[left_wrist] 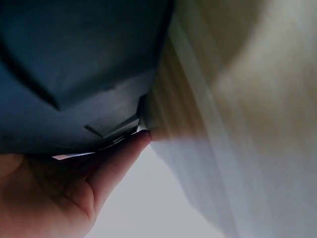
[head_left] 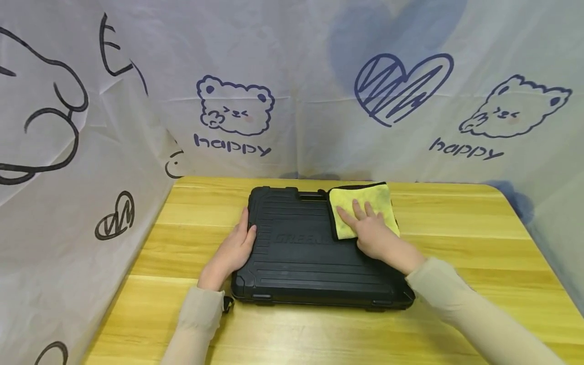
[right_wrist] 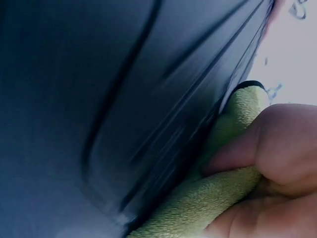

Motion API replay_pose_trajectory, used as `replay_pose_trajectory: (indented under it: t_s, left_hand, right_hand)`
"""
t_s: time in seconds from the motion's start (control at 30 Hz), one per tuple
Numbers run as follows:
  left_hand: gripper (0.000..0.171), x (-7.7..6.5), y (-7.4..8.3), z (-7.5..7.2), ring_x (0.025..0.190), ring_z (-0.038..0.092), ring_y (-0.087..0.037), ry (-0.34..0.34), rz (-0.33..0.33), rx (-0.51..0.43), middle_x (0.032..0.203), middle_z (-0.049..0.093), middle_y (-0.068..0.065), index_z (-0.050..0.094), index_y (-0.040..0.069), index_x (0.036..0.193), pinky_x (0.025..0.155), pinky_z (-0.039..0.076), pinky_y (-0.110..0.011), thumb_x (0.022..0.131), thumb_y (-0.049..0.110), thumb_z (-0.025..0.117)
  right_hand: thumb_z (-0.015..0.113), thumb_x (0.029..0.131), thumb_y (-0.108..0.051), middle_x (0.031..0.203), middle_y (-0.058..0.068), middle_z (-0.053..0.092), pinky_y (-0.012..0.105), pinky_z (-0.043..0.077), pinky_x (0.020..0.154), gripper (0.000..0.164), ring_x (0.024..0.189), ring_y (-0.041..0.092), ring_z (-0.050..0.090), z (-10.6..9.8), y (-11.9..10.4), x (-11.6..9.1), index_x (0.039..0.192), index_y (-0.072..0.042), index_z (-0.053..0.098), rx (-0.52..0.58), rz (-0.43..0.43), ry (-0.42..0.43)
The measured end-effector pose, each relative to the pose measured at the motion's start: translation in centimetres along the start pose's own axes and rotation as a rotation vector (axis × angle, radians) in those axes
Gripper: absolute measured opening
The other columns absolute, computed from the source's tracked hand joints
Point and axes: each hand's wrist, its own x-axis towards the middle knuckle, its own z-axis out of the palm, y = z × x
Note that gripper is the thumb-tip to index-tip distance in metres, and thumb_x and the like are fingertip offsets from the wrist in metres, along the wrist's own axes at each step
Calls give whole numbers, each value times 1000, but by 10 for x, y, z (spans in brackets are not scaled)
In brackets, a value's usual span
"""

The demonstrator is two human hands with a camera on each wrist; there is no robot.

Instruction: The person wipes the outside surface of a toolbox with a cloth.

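A black plastic case (head_left: 301, 253) with ribbed bands and raised lettering lies flat on the wooden table. Against its left side rests my left hand (head_left: 234, 248), its fingers straight along the edge and the thumb near the top rim. The left wrist view shows that hand (left_wrist: 54, 203) beside the dark case wall (left_wrist: 74, 99). A yellow cloth (head_left: 342, 203) with black edging covers the case's far right corner. My right hand (head_left: 376, 235) presses on it with spread fingers. Close up, the right wrist view shows the cloth (right_wrist: 203, 198) bunching under the hand (right_wrist: 282, 148).
The light wooden table (head_left: 479, 243) extends around the case. White fabric (head_left: 315, 116) printed with hearts, bears and "happy" hangs behind the table and along its left. A small black item (head_left: 228, 304) sits beside the left cuff, near the case's front left corner.
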Motion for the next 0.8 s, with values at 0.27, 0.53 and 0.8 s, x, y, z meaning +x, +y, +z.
replay_pose_trajectory:
  t_s: [0.27,0.53,0.8]
  left_hand:
    - [63,1,0,1,140,17,-32,2,-1,11,155,9,-17,-14,20,149,112,21,-48,102,44,21]
    - [63,1,-1,0,140,18,-33,11,-5,16,155,11,-18,-13,19,150,111,22,-48,102,44,21]
    - [63,1,-1,1,140,18,-33,9,2,20,155,11,-18,-13,20,150,111,22,-48,102,45,19]
  right_hand:
    - [53,81,12,147,33,21,71,32,91,77,129,58,22,3,-41,-31,149,-13,28,-6,-20,-32]
    - [54,71,20,148,32,20,73,29,91,88,130,58,19,8,-70,-65,148,-15,31,68,-96,-54]
    - [49,61,26,150,25,23,69,30,95,97,133,52,20,15,-80,-98,147,-19,35,102,-195,1]
